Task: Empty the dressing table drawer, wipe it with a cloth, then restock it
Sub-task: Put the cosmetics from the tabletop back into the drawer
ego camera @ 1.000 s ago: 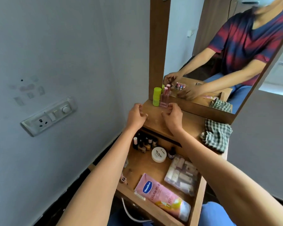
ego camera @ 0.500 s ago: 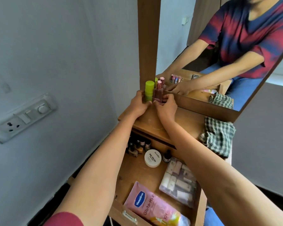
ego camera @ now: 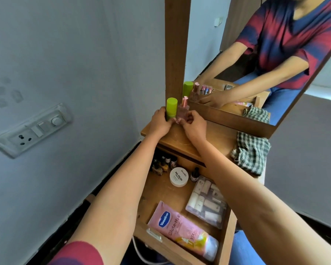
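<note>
On our left we see a pale grey wall (ego camera: 75,44) carrying a white switch plate (ego camera: 32,131), with a three-pin socket at its left end, switches in the middle and a round dial at its right end. Above the plate we notice a few faint smudged marks (ego camera: 8,94). A dark skirting strip (ego camera: 103,188) runs along the wall's foot. Ahead we see a wooden post (ego camera: 177,44) edging a tall mirror (ego camera: 204,44), which reflects a wooden door (ego camera: 237,22). A white cord (ego camera: 141,253) loops at the bottom.

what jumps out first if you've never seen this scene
The left hand grips a lime-green bottle and the right hand pinches a pink bottle beside it, by the mirror. Below, the open drawer holds a pink Vaseline tube; a checked cloth lies right of the hands.
</note>
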`<state>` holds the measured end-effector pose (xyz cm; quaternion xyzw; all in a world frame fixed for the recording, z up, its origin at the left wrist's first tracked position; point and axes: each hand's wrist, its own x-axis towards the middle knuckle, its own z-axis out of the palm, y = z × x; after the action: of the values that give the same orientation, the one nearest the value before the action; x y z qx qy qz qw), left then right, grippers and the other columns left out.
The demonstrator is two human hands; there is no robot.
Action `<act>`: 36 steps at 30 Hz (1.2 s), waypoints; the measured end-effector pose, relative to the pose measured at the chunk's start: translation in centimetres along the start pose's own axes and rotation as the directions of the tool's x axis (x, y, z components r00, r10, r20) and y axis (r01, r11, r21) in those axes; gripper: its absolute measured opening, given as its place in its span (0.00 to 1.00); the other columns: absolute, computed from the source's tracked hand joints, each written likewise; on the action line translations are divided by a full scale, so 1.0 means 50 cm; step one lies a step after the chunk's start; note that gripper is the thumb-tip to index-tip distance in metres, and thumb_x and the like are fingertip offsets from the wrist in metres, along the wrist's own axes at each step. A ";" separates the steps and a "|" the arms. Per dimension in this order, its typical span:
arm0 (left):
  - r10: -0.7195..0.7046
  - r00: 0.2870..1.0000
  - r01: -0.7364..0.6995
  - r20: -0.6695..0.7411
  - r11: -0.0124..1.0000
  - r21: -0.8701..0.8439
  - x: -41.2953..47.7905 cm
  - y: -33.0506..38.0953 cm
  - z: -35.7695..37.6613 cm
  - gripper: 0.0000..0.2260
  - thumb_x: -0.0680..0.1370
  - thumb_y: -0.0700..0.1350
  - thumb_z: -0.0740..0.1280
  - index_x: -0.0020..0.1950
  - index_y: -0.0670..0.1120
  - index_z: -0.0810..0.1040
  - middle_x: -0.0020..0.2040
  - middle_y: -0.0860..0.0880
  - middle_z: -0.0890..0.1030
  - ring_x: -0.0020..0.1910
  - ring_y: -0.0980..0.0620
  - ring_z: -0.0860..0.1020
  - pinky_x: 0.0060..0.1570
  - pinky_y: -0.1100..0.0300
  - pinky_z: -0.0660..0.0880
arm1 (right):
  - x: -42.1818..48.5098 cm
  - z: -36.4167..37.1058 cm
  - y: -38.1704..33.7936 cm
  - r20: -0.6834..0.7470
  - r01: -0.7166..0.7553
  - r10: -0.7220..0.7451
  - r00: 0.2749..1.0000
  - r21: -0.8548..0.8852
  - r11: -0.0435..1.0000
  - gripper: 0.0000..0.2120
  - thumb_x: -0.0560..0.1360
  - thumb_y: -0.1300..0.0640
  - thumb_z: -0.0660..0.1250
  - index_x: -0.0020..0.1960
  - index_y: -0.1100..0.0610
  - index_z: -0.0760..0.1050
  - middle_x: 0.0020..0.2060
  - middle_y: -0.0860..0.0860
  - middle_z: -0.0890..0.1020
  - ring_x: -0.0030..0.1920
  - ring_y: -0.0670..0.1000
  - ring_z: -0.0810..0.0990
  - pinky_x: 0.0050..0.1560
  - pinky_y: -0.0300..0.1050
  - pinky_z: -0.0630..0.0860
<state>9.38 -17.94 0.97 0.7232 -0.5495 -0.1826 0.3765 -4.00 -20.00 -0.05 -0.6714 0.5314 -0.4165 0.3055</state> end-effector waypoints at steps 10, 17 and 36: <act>-0.028 0.995 0.011 -0.098 0.985 -0.175 -0.169 -0.051 -0.109 0.15 0.73 0.41 0.72 0.58 0.42 0.76 0.53 0.43 0.81 0.52 0.45 0.79 0.52 0.50 0.76 | -0.181 -0.038 -0.037 0.178 0.070 -0.108 0.978 0.211 0.975 0.12 0.73 0.51 0.72 0.54 0.53 0.76 0.44 0.48 0.83 0.43 0.47 0.80 0.41 0.38 0.77; -0.097 0.969 0.054 -0.225 0.980 -0.191 -0.273 -0.118 -0.172 0.12 0.71 0.41 0.74 0.52 0.45 0.76 0.48 0.42 0.82 0.47 0.43 0.80 0.49 0.48 0.77 | -0.301 0.012 -0.039 0.382 -0.036 -0.040 0.923 0.189 0.981 0.13 0.71 0.57 0.74 0.54 0.57 0.77 0.44 0.53 0.83 0.39 0.51 0.84 0.34 0.47 0.81; -0.134 0.961 0.097 -0.242 0.982 -0.160 -0.338 -0.187 -0.181 0.13 0.74 0.44 0.73 0.56 0.44 0.76 0.51 0.46 0.81 0.48 0.53 0.78 0.41 0.73 0.67 | -0.341 0.155 0.026 0.448 0.050 0.004 0.894 -0.109 0.993 0.16 0.73 0.68 0.66 0.59 0.57 0.78 0.53 0.55 0.82 0.55 0.53 0.80 0.54 0.38 0.72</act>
<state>16.10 1.98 -2.65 0.7416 -0.4391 -0.1512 0.4840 0.74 -4.08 -8.79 -0.7721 0.4628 -0.2226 0.3744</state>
